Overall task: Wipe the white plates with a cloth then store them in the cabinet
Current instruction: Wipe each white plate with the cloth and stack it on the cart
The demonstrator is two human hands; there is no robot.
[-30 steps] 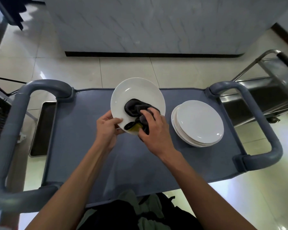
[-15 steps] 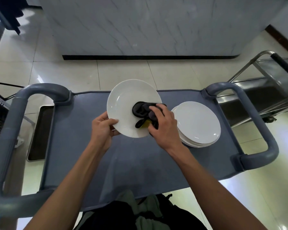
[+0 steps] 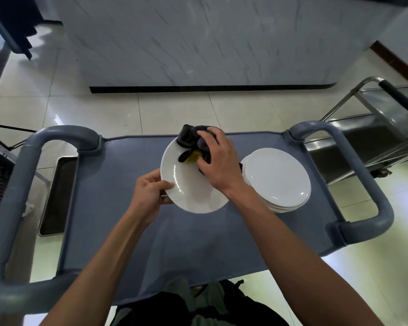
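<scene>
— Plates first: how many?

— One white plate [image 3: 189,187] is held tilted above the cart, and a stack of white plates [image 3: 278,178] sits just to its right on the surface [image 3: 118,184]. Several rims show in the stack, but I cannot tell the exact number.

— And the hands?

— Two. The left hand [image 3: 149,192] pinches the held plate's left rim, thumb on the upper face. The right hand [image 3: 218,164] has its fingers curled round one dark cloth [image 3: 191,141], pressing it against the plate's far edge. A bit of yellow shows in the cloth's folds.

— What carries all this?

— A grey-blue cart with two looped handles, one at the left end [image 3: 21,182] and one at the right end [image 3: 368,182]. Its flat top is the surface.

— The room?

— Pale glossy floor tiles [image 3: 118,109], a marbled white counter front [image 3: 198,41] with a dark kickboard beyond the cart, one steel trolley [image 3: 372,128] at the right, and a dark metal tray [image 3: 57,196] low beside the cart's left end.
</scene>
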